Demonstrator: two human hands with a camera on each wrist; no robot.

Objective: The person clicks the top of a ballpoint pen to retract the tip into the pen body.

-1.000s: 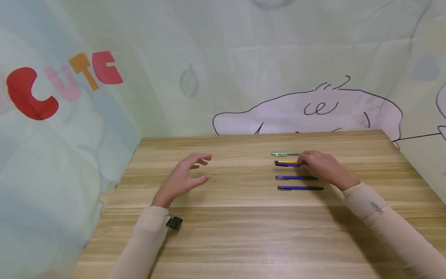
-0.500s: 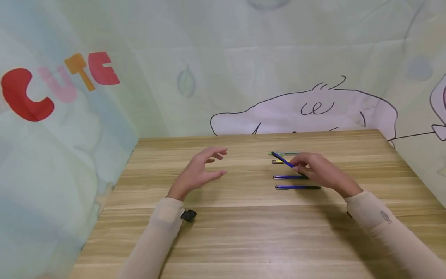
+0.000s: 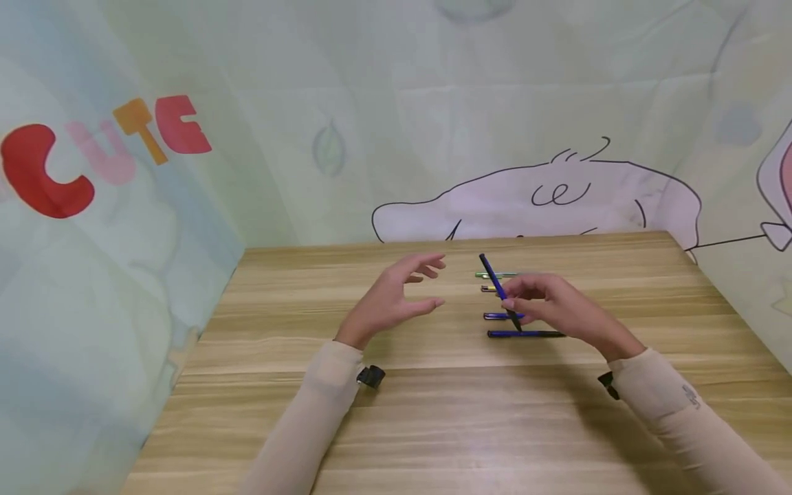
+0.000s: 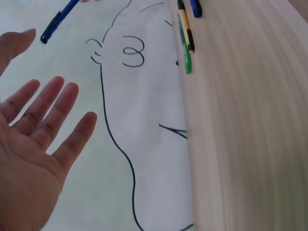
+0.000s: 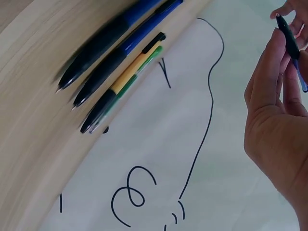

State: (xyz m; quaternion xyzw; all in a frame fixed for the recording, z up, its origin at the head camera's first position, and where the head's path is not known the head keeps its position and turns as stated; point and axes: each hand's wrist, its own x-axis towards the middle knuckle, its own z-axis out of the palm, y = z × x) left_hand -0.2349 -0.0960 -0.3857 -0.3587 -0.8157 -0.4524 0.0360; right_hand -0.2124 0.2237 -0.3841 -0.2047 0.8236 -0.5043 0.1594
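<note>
My right hand [image 3: 547, 302] pinches a blue pen [image 3: 493, 275] between thumb and fingers, its clip end tilted up and its dark tip pointing down. In the right wrist view the held pen's black grip [image 5: 287, 38] shows between the fingertips. Left of it, my left hand [image 3: 396, 295] hovers with fingers spread and holds nothing; in the left wrist view its palm [image 4: 29, 163] faces the camera. Below the right hand lie a green pen [image 3: 485, 275], a yellow pen [image 3: 489, 289] and two blue pens, the nearer blue pen [image 3: 535, 334] and the farther blue pen [image 3: 495, 316].
The pens lie in a rough column on the right half of a wooden table [image 3: 433, 426]. Behind the table hangs a pale printed cloth [image 3: 278, 137] with cartoon drawings and letters. A black strap mount [image 3: 371, 377] sits on the left sleeve.
My right hand has lifted a blue pen from beside the yellow one, and the pen has swung to a steep tilt. My left hand has moved right, towards the pens.
</note>
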